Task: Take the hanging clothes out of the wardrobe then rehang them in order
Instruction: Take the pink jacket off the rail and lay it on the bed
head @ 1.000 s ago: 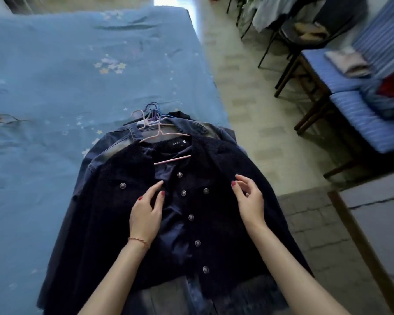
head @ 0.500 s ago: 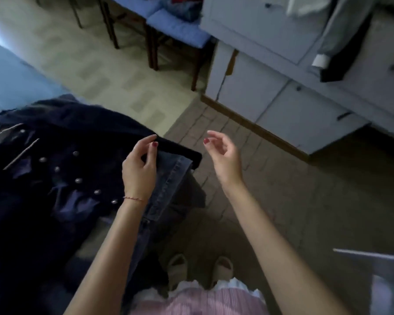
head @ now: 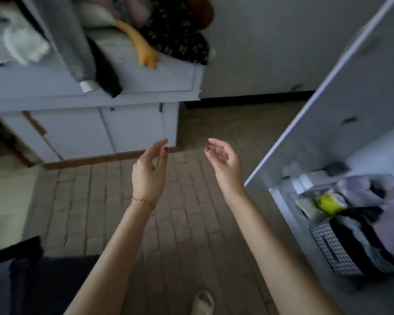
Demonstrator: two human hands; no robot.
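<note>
While both arms are raised over the brick floor, left hand and right hand hold nothing, fingers loosely curled. Dark clothes lie at lower left. Wardrobe door stands open at right, folded items inside.

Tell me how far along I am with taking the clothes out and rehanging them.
Done: some dark clothes lie at lower left, apparently already taken out. In hand: nothing; your left hand and right hand are both empty, fingers relaxed, raised over the brick floor. The open wardrobe is on your right, with folded items at the bottom. Left: no rehanging is visible, so that whole step seems to remain.
</note>
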